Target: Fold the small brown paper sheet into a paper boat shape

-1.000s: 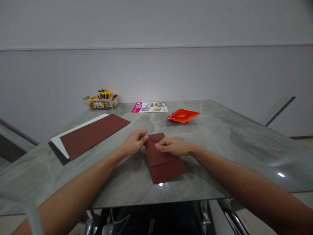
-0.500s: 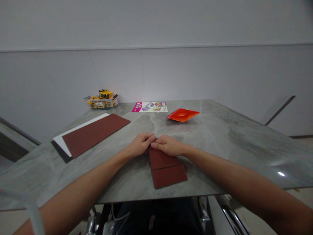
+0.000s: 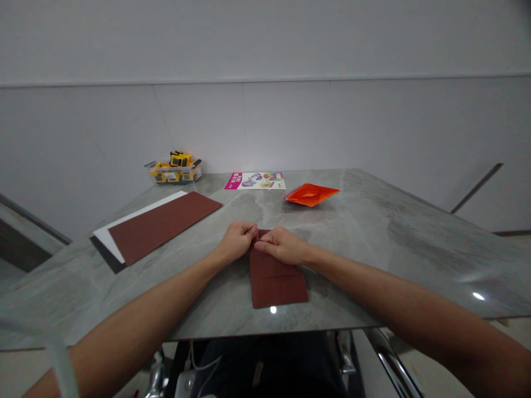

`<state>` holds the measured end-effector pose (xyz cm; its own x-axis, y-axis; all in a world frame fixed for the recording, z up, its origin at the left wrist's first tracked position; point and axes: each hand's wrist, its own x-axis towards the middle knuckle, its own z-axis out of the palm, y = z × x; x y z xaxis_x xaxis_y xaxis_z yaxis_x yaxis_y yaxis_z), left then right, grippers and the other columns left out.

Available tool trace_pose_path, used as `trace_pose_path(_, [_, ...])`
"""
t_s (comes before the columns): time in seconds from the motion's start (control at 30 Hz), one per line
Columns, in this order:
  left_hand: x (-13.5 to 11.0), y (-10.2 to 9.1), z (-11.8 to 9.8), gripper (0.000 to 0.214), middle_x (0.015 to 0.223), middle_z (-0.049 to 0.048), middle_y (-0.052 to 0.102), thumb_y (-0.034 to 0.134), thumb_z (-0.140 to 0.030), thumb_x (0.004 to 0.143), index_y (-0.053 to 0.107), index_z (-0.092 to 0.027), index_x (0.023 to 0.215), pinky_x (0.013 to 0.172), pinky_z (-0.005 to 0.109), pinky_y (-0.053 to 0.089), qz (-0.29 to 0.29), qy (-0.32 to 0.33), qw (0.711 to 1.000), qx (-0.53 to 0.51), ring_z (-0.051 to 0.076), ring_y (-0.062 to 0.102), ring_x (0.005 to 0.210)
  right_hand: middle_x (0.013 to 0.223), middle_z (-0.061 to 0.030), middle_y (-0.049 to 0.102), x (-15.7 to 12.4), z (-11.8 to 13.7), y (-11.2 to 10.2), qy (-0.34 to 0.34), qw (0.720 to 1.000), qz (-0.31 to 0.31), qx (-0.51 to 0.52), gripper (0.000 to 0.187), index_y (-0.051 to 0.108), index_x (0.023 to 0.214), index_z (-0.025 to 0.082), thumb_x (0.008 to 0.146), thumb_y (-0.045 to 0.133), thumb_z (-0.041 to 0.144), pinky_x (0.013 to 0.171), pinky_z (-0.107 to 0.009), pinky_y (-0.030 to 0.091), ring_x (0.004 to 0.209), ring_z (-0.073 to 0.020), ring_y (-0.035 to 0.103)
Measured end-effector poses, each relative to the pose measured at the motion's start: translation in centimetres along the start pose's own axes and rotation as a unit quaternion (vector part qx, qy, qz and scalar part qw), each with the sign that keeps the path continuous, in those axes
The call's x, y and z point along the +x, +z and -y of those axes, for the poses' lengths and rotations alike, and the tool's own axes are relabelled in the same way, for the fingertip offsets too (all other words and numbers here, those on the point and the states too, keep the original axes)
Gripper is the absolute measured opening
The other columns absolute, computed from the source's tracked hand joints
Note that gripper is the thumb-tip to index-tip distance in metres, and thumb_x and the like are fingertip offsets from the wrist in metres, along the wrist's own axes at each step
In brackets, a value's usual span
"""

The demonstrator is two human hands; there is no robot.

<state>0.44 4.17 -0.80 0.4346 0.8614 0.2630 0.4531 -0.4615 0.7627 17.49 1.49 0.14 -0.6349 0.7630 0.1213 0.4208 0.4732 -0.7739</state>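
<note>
A folded piece of brown paper (image 3: 277, 288) lies near the front edge of the table, with a crease running across its lower part. My left hand (image 3: 239, 240) is closed at its upper left edge, thumb and fingers pinched on the paper. Over its upper middle, my right hand (image 3: 283, 246) is closed on it too, the thumb pointing left towards the other hand. The fingertips of both hands nearly meet, and they hide part of the paper's upper end. Beyond the hands sits an orange folded paper boat (image 3: 312, 195).
To the left, a brown sheet (image 3: 166, 226) overlaps a white sheet (image 3: 111, 243) and a black sheet (image 3: 108, 260). A clear box (image 3: 176, 176) with a yellow toy vehicle (image 3: 181, 160) stands at the back left. A printed booklet (image 3: 255, 181) lies near the wall on the grey table (image 3: 373, 237).
The folded brown paper has turned straighter and shifted slightly left and away from me. Its top edge now shows between my hands, which have moved a little apart.
</note>
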Motion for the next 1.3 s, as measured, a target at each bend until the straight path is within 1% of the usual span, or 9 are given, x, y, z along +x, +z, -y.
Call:
trace_pose_path(0.27, [0.0, 0.0, 0.1, 0.034, 0.045, -0.0037, 0.041, 0.042, -0.030, 0.079, 0.042, -0.018, 0.048, 0.047, 0.022, 0.027, -0.007, 0.012, 1.000, 0.000, 0.010, 0.036, 0.049, 0.048, 0.0061, 0.027, -0.3, 0.5, -0.1, 0.009, 1.000, 0.006, 0.018, 0.044, 0.031, 0.052, 0.018, 0.084, 0.046, 0.043, 0.044, -0.022, 0.019, 0.045, -0.0064, 0.026])
trace_pose_path(0.4, [0.0, -0.2, 0.3, 0.035, 0.045, -0.0037, 0.041, 0.042, -0.032, 0.080, 0.042, -0.018, 0.048, 0.047, 0.023, 0.027, -0.009, 0.017, 1.000, 0.005, 0.010, 0.036, 0.048, 0.048, 0.0063, 0.028, -0.4, 0.8, -0.1, 0.024, 0.999, 0.023, 0.036, 0.045, 0.031, 0.051, 0.019, 0.084, 0.046, 0.046, 0.043, -0.022, 0.019, 0.045, -0.0060, 0.025])
trace_pose_path(0.53, [0.0, -0.2, 0.4, 0.036, 0.045, -0.0032, 0.042, 0.041, -0.034, 0.080, 0.043, -0.018, 0.048, 0.048, 0.023, 0.027, -0.007, 0.021, 1.000, 0.009, 0.010, 0.036, 0.048, 0.047, 0.0064, 0.028, -0.5, 0.8, -0.3, 0.021, 0.999, 0.029, 0.041, 0.047, 0.031, 0.051, 0.018, 0.083, 0.046, 0.049, 0.043, -0.022, 0.019, 0.044, -0.0057, 0.025])
trace_pose_path(0.7, [0.1, -0.5, 0.3, 0.033, 0.046, -0.0039, 0.037, 0.041, -0.032, 0.078, 0.039, -0.018, 0.049, 0.049, 0.023, 0.026, -0.021, 0.027, 0.999, 0.021, 0.010, 0.034, 0.050, 0.046, 0.0068, 0.025, -0.5, 0.8, -0.4, 0.029, 0.996, 0.046, 0.071, 0.053, 0.029, 0.050, 0.019, 0.083, 0.046, 0.057, 0.043, -0.022, 0.015, 0.044, -0.0053, 0.022])
trace_pose_path(0.83, [0.2, -1.1, 0.7, 0.032, 0.048, -0.0044, 0.033, 0.040, -0.031, 0.078, 0.038, -0.018, 0.049, 0.050, 0.023, 0.024, -0.035, 0.032, 0.998, 0.031, 0.010, 0.031, 0.050, 0.045, 0.0074, 0.025, -0.7, 0.8, -0.4, 0.034, 0.992, 0.060, 0.108, 0.059, 0.029, 0.049, 0.019, 0.080, 0.049, 0.065, 0.041, -0.022, 0.013, 0.042, -0.0045, 0.020])
trace_pose_path(1.03, [0.6, -1.7, 1.5, 0.033, 0.048, -0.0046, 0.029, 0.041, -0.033, 0.077, 0.033, -0.019, 0.048, 0.050, 0.024, 0.021, -0.048, 0.033, 0.998, 0.034, 0.009, 0.028, 0.049, 0.046, 0.0086, 0.023, -1.0, 0.6, -0.3, -0.003, 0.984, 0.086, 0.159, 0.059, 0.027, 0.049, 0.018, 0.081, 0.054, 0.061, 0.040, -0.021, 0.011, 0.042, -0.0031, 0.018])
trace_pose_path(1.13, [0.7, -2.0, 1.7, 0.033, 0.048, -0.0043, 0.031, 0.041, -0.034, 0.078, 0.034, -0.019, 0.049, 0.050, 0.024, 0.022, -0.046, 0.035, 0.998, 0.031, 0.010, 0.030, 0.049, 0.043, 0.0086, 0.030, -1.3, 0.6, -0.3, 0.014, 0.974, 0.111, 0.197, 0.055, 0.037, 0.051, 0.016, 0.080, 0.057, 0.058, 0.037, -0.019, 0.015, 0.037, -0.0028, 0.023])
trace_pose_path(1.23, [0.8, -2.4, 2.0, 0.033, 0.048, -0.0043, 0.031, 0.041, -0.035, 0.078, 0.035, -0.019, 0.049, 0.050, 0.024, 0.023, -0.049, 0.033, 0.998, 0.028, 0.010, 0.030, 0.049, 0.042, 0.0066, 0.043, -1.5, 0.8, -0.3, 0.055, 0.954, 0.163, 0.245, 0.049, 0.051, 0.060, 0.014, 0.080, 0.058, 0.058, 0.032, -0.017, 0.025, 0.032, -0.0047, 0.034])
trace_pose_path(1.3, [0.9, -2.6, 2.2, 0.033, 0.048, -0.0044, 0.030, 0.041, -0.035, 0.078, 0.034, -0.019, 0.049, 0.050, 0.024, 0.022, -0.049, 0.032, 0.998, 0.027, 0.010, 0.029, 0.049, 0.043, 0.0045, 0.049, -1.6, 0.9, -0.3, 0.061, 0.948, 0.179, 0.256, 0.048, 0.054, 0.063, 0.013, 0.080, 0.059, 0.058, 0.031, -0.016, 0.030, 0.031, -0.0058, 0.041])
